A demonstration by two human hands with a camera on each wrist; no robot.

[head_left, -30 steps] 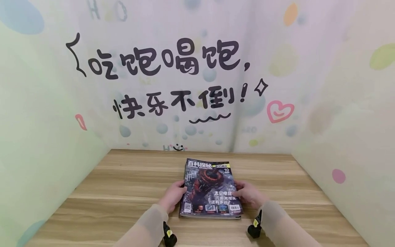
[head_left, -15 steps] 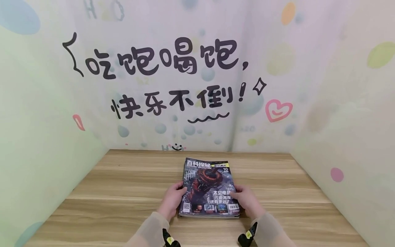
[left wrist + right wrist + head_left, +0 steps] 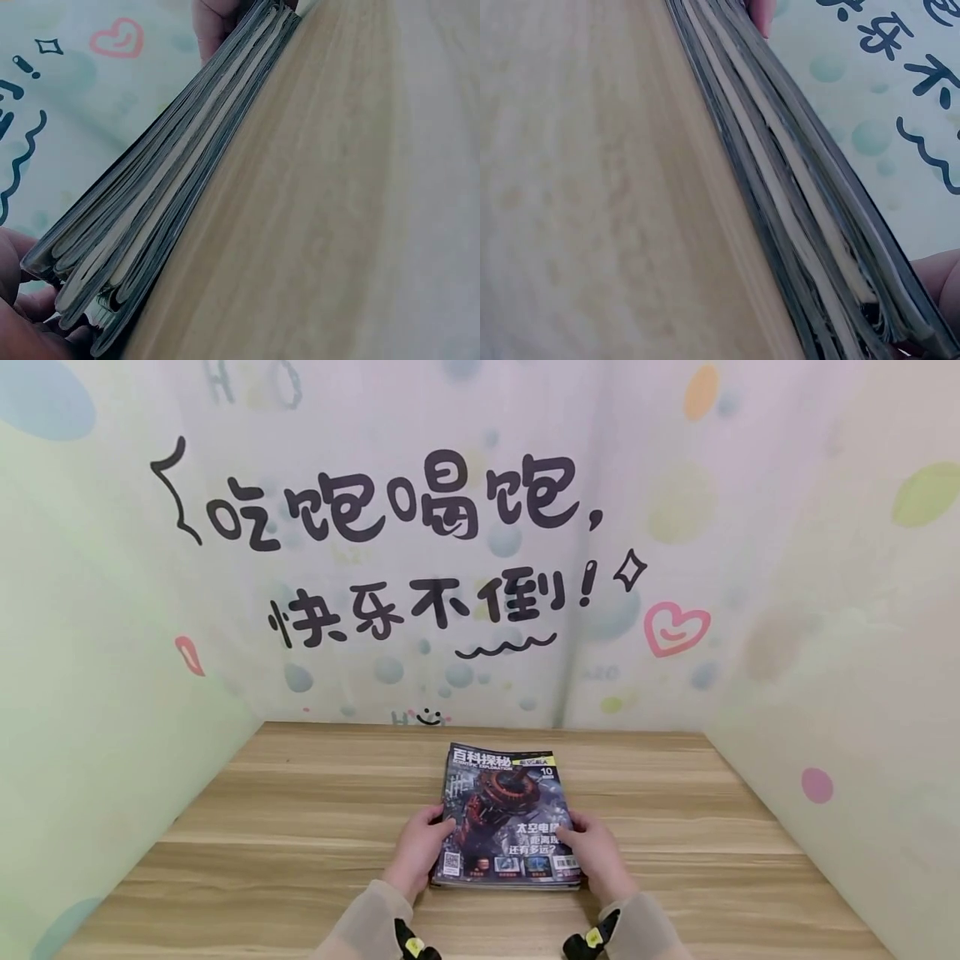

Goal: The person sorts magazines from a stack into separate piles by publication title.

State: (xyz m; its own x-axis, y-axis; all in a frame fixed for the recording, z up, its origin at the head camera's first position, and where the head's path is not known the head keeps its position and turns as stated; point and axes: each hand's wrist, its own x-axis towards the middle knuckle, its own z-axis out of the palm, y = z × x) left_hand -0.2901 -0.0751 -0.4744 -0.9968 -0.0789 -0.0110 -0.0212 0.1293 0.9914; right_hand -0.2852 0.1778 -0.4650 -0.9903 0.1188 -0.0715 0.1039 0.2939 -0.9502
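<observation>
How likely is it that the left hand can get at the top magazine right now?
Yes, most likely: the left hand grips the left side of the stack, and apart from the thumbs at its edges, nothing lies over the top magazine.

a small tabletop booth, by the look of it: a wood-grain tabletop (image 3: 300, 802) enclosed by a pale printed backdrop (image 3: 360, 427) and matching side panels (image 3: 90, 652). bubbly black chinese lettering (image 3: 440, 606), a pink heart (image 3: 672, 632) with a smile and pastel spots decorate it. what kind of building surrounds it cannot be told.
</observation>
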